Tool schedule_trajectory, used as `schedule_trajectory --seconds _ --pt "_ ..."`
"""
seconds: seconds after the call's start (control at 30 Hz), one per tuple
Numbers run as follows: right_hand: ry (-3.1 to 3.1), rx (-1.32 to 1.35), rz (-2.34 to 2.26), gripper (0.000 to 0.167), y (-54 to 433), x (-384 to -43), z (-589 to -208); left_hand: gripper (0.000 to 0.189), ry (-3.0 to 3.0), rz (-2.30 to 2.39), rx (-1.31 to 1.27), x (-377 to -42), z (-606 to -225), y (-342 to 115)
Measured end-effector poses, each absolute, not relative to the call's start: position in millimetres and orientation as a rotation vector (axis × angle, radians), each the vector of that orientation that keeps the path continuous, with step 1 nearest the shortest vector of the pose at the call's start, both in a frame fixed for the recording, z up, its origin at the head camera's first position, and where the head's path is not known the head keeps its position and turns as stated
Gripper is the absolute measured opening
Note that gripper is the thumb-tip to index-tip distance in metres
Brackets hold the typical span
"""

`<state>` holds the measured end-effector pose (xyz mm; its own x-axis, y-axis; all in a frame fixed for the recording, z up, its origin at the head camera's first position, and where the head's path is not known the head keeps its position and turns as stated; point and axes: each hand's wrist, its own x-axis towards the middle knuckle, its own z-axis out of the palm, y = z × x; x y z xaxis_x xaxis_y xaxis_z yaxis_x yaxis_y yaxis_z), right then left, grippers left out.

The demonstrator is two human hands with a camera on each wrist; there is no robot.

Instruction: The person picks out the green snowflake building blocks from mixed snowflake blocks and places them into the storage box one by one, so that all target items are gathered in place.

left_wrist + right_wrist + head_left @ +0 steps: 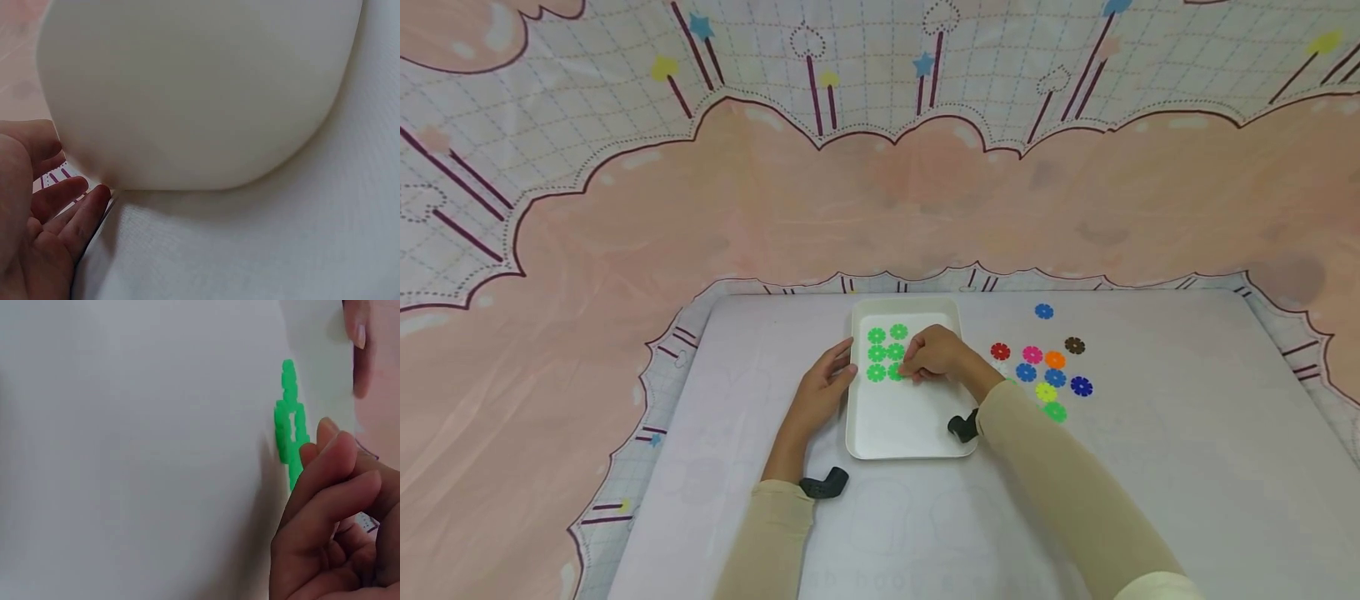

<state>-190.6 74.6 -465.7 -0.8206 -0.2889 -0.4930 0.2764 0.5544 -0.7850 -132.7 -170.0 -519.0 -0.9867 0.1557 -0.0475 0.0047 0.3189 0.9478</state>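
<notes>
Left hand, fingers loosely extended, touches tray edge, probably steadying it; right hand curls at green disc inside tray, pinch unclear, seemingly squaring it with neighbouring disc.

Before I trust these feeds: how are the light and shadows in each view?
Head: brightest, green discs stand out; left wrist: dim, with shadow along the tray; right wrist: greyish, with a soft shadow beside the right hand.

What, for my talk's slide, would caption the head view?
Left hand touching a white tray, right hand at its green discs; assorted coloured discs lie beside it.
</notes>
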Motion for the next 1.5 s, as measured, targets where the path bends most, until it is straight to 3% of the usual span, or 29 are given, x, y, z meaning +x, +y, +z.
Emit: schedule_trajectory --seconds 0.57,0.8,1.23,1.5 --pt "2.135 -0.309 -1.353 0.015 99 -184 -431 0.051 2.429 1.753 0.108 -133 -519 -170" --pt "2.179 -0.332 -1.273 0.015 120 -182 -422 0.052 2.449 1.761 0.142 -133 -519 -170" --pt "2.25 -0.292 -1.119 0.029 158 -170 -426 0.053 2.431 1.769 0.128 -132 -517 -169" --pt "2.278 -0.31 -1.06 0.027 178 -163 -432 0.054 2.404 1.791 0.128 -131 -515 -169"
